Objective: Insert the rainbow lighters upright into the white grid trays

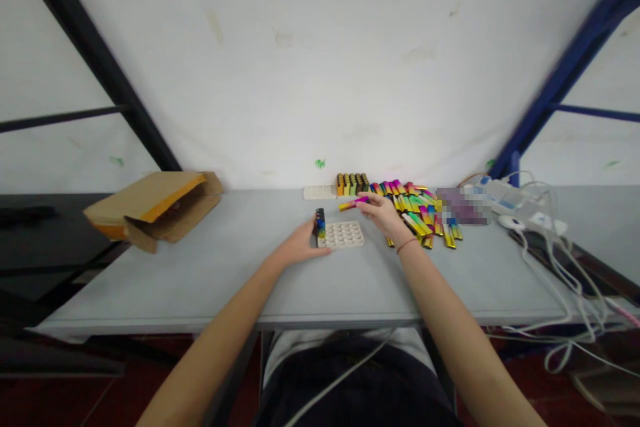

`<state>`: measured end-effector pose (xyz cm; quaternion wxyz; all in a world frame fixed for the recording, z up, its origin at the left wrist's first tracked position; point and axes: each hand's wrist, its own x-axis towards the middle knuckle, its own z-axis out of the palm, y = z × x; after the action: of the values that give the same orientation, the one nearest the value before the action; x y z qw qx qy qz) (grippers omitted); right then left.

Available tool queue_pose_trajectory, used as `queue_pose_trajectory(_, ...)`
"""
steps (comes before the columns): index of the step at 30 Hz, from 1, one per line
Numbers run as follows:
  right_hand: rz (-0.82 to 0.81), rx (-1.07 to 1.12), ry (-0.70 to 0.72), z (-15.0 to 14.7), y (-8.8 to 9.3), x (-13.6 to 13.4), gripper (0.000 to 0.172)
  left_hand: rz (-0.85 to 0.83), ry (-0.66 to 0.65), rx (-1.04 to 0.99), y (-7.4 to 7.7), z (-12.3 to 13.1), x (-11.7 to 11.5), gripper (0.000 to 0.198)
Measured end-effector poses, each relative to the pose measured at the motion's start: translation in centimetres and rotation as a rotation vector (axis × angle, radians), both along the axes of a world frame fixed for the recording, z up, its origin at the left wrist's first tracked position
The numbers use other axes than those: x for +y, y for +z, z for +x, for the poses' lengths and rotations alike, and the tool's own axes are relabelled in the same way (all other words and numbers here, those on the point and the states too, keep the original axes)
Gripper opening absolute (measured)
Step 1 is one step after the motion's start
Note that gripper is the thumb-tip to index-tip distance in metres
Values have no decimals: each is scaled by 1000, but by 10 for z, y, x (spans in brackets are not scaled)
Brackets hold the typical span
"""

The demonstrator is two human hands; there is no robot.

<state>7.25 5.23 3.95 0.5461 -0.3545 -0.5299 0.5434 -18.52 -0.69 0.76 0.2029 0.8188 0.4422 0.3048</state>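
A white tray with rows of round holes (345, 235) lies on the table in front of me. My left hand (300, 243) grips its left end, thumb along the near edge, with the fingers partly hidden behind it. Dark-topped, blue-and-gold lighters (321, 227) stand upright in the tray's left column beside those fingers. Above the tray's far right side, my right hand (379, 210) pinches a shiny pink-and-gold lighter (353, 203), tilted nearly flat. To the right of that hand lies a loose pile of shiny multicoloured lighters (420, 220).
Against the wall stand a block of upright gold lighters (353, 183) and another white tray (320, 192). An opened cardboard box (155, 207) lies at the left. Power strips (515, 197) and tangled white cables (555, 260) crowd the right end of the table.
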Motion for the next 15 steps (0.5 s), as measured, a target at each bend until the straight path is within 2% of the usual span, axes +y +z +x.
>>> queue_pose_trajectory(4,-62,251,51,1,1,-6,41,-16,76,96,1,1,0,91)
queue_pose_trajectory(8,-158,315,83,-2,2,-11,42,-34,101,196,6,2,9,89)
queue_pose_trajectory(15,-178,147,62,-9,12,-18,54,-73,100,226,9,9,26,93)
